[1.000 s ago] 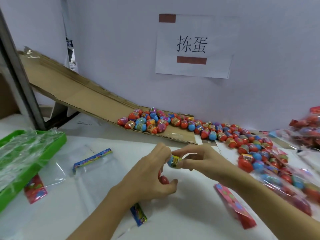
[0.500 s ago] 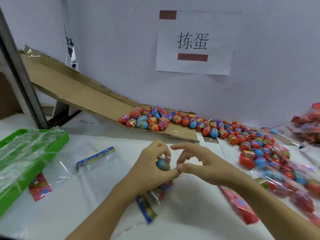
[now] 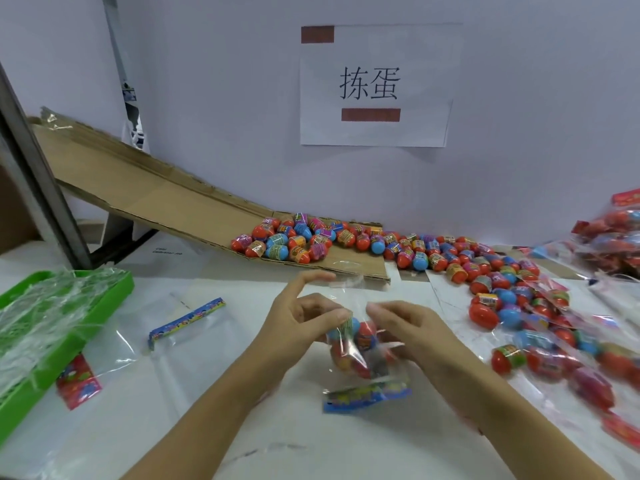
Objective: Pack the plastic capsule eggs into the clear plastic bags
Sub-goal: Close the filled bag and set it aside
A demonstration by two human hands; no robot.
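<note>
I hold one clear plastic bag [image 3: 360,348] above the white table [image 3: 242,427], directly in front of the lower end of the cardboard ramp [image 3: 166,202]. My left hand [image 3: 304,327] grips the bag's left side: the thumb and lower fingers are curled against the film, and the index finger is extended upward along the open mouth. My right hand [image 3: 412,334] grips the bag's right side, with the fingers curled onto the plastic. The bag contains several capsule eggs [image 3: 363,336], red and blue, bunched between both hands. Its blue printed header strip [image 3: 367,396] hangs at the bottom, nearer to me than the eggs. A pile of loose eggs [image 3: 287,242] rests on the lower end of the ramp and continues to the right of it across the table. Further right of the ramp, filled bags [image 3: 568,358] lie side by side. To the left of the ramp's lower end, an empty bag with a blue header [image 3: 187,318] lies flat on the table. Beyond it, further left, a green tray [image 3: 114,289] holds crumpled clear film. A paper sign [image 3: 374,84] is fixed to the wall above the ramp's lower end.
</note>
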